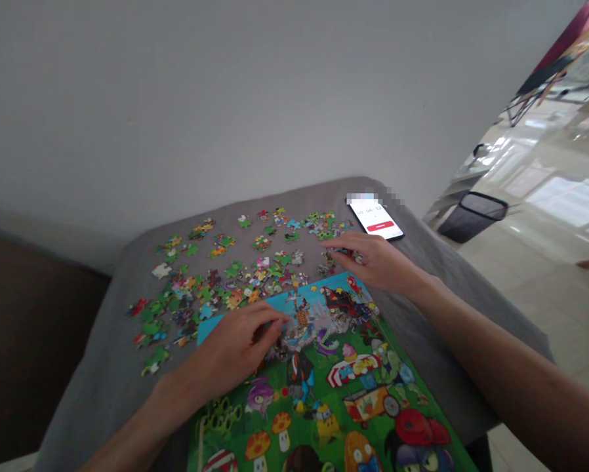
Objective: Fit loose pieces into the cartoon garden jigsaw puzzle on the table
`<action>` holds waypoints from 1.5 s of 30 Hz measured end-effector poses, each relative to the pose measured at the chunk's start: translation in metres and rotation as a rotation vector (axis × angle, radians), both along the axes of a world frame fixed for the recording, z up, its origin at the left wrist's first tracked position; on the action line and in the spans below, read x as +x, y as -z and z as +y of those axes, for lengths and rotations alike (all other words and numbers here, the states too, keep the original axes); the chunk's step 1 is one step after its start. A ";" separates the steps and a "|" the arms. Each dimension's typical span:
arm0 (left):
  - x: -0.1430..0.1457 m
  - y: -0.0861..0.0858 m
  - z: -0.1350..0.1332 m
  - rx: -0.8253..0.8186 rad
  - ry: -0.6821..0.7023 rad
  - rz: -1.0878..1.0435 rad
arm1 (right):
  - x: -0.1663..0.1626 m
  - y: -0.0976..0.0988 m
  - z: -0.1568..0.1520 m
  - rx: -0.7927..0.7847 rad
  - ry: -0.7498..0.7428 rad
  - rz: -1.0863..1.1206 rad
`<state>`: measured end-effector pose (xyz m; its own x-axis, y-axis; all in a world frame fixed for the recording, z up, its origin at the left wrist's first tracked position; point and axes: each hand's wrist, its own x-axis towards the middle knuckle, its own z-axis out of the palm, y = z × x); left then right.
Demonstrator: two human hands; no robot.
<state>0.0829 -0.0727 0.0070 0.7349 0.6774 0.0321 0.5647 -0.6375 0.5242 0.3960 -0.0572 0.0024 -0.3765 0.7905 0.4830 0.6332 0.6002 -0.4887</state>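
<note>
Beyond the picture sheet [316, 388]: puzzle pieces [235, 299], likely light, stiff; pinch edges.
Left fingers [269, 312] close together, hold unclear; right fingers [344, 242] apart.

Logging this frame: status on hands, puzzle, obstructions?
Left hand over green-and-blue cartoon puzzle board; right hand at small multicoloured jigsaw pieces beyond it. Grips unclear. Black rectangular phone beyond right hand, clear of board.

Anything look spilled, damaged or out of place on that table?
No damage or spill shows. One whitish puzzle piece stands out among the colourful pieces, at the left on the grey cloth; it might lie face down, but it's too small to tell.
</note>
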 end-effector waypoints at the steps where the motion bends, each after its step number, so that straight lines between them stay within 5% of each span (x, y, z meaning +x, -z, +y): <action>1: -0.001 0.001 -0.001 0.023 0.017 -0.017 | 0.000 0.000 0.000 -0.007 0.000 0.000; 7: -0.013 0.011 0.004 0.257 0.198 -0.077 | -0.001 -0.001 -0.002 -0.020 0.033 -0.030; 14: -0.015 0.009 0.004 0.192 0.334 -0.016 | -0.002 0.001 -0.004 -0.027 0.035 -0.064; 39: 0.012 0.030 -0.012 0.319 0.150 -0.143 | -0.007 0.003 -0.004 -0.040 -0.027 -0.042; 45: 0.009 0.028 -0.010 0.311 0.149 -0.122 | -0.010 -0.003 -0.010 -0.161 -0.065 -0.007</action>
